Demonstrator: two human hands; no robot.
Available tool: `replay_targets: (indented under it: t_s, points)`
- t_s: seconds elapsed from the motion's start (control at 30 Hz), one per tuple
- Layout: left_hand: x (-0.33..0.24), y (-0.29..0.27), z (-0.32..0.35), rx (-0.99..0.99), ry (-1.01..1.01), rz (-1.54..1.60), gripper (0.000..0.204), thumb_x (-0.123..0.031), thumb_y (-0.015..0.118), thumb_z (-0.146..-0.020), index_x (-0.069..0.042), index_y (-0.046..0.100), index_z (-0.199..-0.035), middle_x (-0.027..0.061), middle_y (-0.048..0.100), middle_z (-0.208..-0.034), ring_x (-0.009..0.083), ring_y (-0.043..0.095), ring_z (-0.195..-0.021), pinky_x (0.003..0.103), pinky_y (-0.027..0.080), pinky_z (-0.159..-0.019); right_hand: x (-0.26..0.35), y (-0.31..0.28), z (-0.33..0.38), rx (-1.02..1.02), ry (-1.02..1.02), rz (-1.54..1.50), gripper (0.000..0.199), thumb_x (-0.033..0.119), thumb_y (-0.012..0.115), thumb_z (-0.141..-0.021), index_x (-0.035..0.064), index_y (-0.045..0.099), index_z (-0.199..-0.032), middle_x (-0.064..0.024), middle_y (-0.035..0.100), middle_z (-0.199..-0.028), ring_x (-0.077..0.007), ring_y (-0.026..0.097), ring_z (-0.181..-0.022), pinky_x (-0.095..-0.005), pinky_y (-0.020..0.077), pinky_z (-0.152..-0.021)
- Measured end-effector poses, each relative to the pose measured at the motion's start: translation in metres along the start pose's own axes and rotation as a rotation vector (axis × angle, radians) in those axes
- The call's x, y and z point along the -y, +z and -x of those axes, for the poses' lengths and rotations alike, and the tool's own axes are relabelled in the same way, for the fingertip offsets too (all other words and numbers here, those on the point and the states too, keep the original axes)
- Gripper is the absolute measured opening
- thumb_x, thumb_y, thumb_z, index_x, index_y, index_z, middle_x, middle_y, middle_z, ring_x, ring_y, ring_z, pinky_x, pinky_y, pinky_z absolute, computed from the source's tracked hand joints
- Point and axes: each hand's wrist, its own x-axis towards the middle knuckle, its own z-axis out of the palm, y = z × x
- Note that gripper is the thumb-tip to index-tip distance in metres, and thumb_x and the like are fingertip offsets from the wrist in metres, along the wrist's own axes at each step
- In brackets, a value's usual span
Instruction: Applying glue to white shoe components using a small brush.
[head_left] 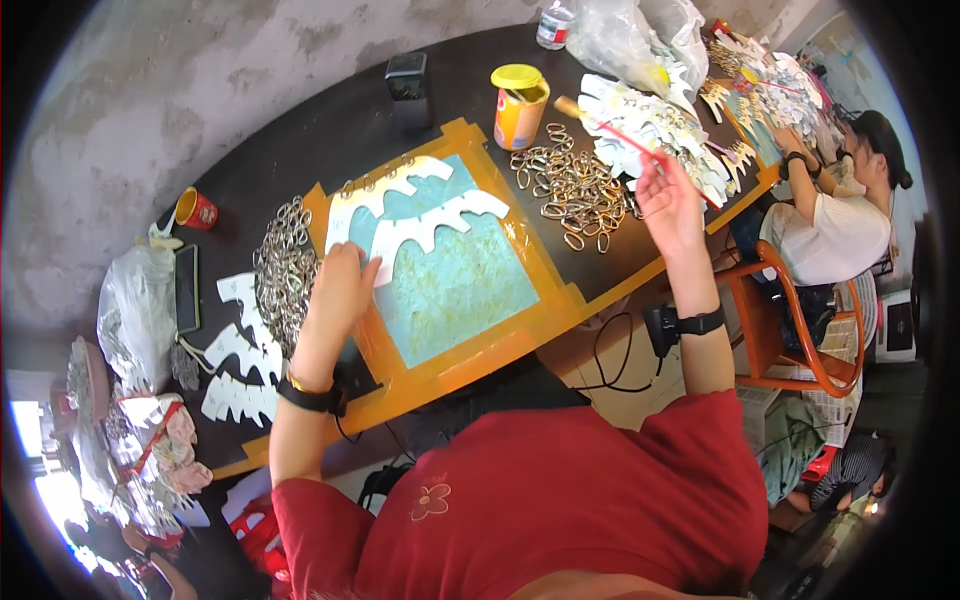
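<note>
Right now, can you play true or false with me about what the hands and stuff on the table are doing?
1. The left hand presses on a white cutout. True.
2. The right hand holds a red brush. True.
3. The can has a blue lid. False: the lid is yellow.
4. The metal rings lie right of the teal mat. True.
5. The red cup stands on the mat. False: it stands far left, on the dark table.

The left hand (338, 283) lies palm down, fingers spread flat, forearm stretched forward. The right hand (668, 207) is raised, fingers pinched together, its wrist bent slightly outward.
</note>
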Motion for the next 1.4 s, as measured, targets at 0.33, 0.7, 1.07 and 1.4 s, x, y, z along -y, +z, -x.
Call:
replay_targets:
  t_s: [0.33,0.7,1.07,1.4]
  points:
    - [0.0,0.028,-0.04,-0.039,0.018,0.127,0.029,-0.025,0.073,-0.079,-0.002,0.061,-0.091,0.0167,0.064,-0.079,0.0329,0.063,-0.083,0.042,0.049,-0.072,-0.024,0.054,0.026,0.344,0.138,-0.106,0.025,0.022,0.048,-0.102,0.0029,0.059,-0.113,-0.017,0.064,-0.108,-0.0174,0.055,-0.081,-0.0327,0.0479,-0.079]
    - [-0.018,0.035,-0.048,0.127,0.016,0.194,0.055,-0.025,0.08,-0.074,0.002,0.055,-0.116,0.0159,0.069,-0.08,0.0286,0.069,-0.075,0.035,0.053,-0.069,-0.064,0.05,0.054,0.397,0.324,-0.163,0.028,0.028,0.044,-0.104,0.0064,0.06,-0.112,-0.0125,0.064,-0.103,-0.0173,0.053,-0.079,-0.0324,0.0454,-0.077]
    - [-0.06,0.025,0.125,-0.12,-0.108,0.114,0.07,-0.016,0.075,-0.081,-0.003,0.039,-0.14,0.0127,0.063,-0.081,0.0288,0.061,-0.076,0.037,0.049,-0.069,-0.082,0.03,0.124,0.448,-0.146,0.644,0.016,0.015,0.046,-0.102,-0.0008,0.052,-0.103,-0.0201,0.067,-0.094,-0.0252,0.067,-0.076,-0.0354,0.0549,-0.074]
    - [-0.052,0.07,0.128,-0.392,0.244,0.04,0.031,-0.008,0.075,-0.076,-0.006,0.069,-0.107,0.0069,0.064,-0.113,0.0275,0.058,-0.108,0.039,0.047,-0.09,-0.124,0.047,0.151,0.816,-0.325,1.094,0.007,-0.005,0.055,-0.092,-0.0041,0.055,-0.099,-0.024,0.068,-0.096,-0.0267,0.071,-0.084,-0.0339,0.0572,-0.075]
